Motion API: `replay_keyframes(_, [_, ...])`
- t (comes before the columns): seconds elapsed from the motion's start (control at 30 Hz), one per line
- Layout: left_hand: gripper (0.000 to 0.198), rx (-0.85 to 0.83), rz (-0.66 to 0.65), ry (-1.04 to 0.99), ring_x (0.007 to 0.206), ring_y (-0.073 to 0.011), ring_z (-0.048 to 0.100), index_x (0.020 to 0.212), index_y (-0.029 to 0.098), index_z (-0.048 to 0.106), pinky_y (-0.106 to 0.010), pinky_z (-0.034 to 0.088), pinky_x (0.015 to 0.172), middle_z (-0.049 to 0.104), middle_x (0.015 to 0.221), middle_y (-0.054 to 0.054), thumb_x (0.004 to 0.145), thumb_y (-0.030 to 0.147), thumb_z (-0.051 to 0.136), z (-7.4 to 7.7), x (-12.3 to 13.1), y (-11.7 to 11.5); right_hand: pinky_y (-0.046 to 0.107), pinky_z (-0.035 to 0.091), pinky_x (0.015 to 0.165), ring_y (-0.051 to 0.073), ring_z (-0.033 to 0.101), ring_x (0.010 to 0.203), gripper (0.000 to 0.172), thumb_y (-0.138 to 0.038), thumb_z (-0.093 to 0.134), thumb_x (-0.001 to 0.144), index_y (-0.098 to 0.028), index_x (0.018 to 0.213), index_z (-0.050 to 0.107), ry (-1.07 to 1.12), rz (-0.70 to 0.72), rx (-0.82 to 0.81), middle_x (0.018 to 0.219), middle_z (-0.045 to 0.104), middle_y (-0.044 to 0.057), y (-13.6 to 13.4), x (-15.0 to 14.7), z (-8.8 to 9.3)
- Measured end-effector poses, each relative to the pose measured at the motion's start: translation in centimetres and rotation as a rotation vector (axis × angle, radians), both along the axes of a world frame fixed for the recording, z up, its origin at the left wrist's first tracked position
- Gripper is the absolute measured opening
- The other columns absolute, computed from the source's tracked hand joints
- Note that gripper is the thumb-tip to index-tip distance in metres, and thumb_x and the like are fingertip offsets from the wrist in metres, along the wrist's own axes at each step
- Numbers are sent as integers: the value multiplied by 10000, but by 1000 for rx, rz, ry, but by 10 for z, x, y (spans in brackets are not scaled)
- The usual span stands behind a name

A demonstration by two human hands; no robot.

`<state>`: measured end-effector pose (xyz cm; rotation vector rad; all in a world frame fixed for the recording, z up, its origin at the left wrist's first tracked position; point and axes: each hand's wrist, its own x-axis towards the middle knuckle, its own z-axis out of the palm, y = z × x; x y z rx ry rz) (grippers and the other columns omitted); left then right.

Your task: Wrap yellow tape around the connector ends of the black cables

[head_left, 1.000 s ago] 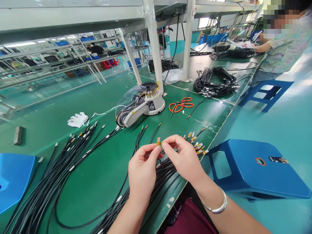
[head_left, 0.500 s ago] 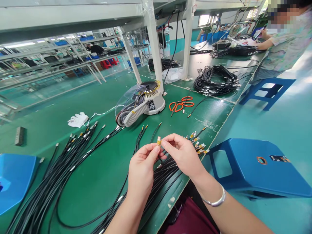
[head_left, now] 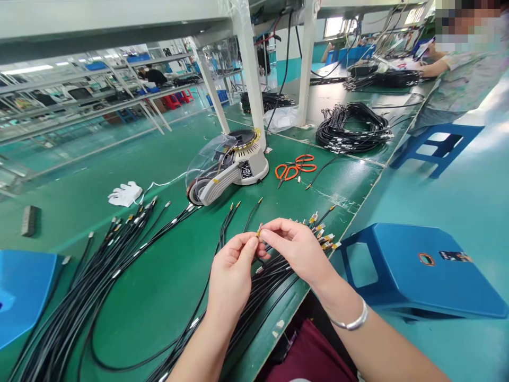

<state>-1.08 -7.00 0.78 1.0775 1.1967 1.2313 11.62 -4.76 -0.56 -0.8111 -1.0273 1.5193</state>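
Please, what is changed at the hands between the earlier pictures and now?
The small yellow connector has turned from broad face to narrow edge, tilted, pinched between the left hand and the right hand. The hands have drawn slightly closer; neither let go. The orange-handled scissors and the coiled black cable bundle lie as before.

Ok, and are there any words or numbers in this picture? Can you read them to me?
Black label on the automatic tape dispenser: white marks, too small and blurred to read.
Dark sticker on the blue plastic stool: too small and blurred to read.
No other words, numbers or brand names can be read.
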Motion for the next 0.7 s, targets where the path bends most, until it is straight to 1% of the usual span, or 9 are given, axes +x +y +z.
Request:
replay_keyframes(0.17, [157,36,-19,50,665,-111,572,824,147,657,-223,493,677,627,710,3,831,296,610,2,-2,1,276,529,607,124,611,598,206,-341,717,747,-152,796,651,22,-1,-4,657,652,-9,1,0,1])
replay_keyframes(0.33, [149,70,-48,182,636,-104,569,784,160,654,-202,493,634,631,695,10,821,298,612,9,-4,2,281,524,656,130,616,640,163,-317,699,765,-165,801,651,-7,-11,46,688,658,-13,2,2,-2])
replay_keyframes(0.43, [137,88,-60,275,636,-99,556,798,174,667,-183,481,610,621,688,22,799,308,643,13,-5,1,280,508,713,131,616,701,133,-295,686,779,-166,796,658,-45,-22,88,737,665,-7,4,3,-5])
replay_keyframes(0.53, [106,95,-35,316,617,-89,548,766,183,670,-167,468,594,617,678,35,753,286,692,13,-5,1,291,494,755,142,614,757,129,-289,687,778,-163,793,668,-85,-25,108,787,669,8,5,5,-6])
replay_keyframes(0.63, [99,109,-2,317,599,-89,550,721,181,668,-166,465,604,607,623,39,764,270,678,11,-5,2,304,500,721,144,614,703,143,-292,678,789,-152,811,665,-47,38,90,745,662,13,6,5,-5])
replay_keyframes(0.7, [114,119,3,318,624,-98,570,728,178,680,-175,473,639,626,631,29,786,273,659,8,-5,2,299,503,686,133,603,647,152,-296,676,793,-146,811,659,7,74,73,699,651,5,6,5,-4])
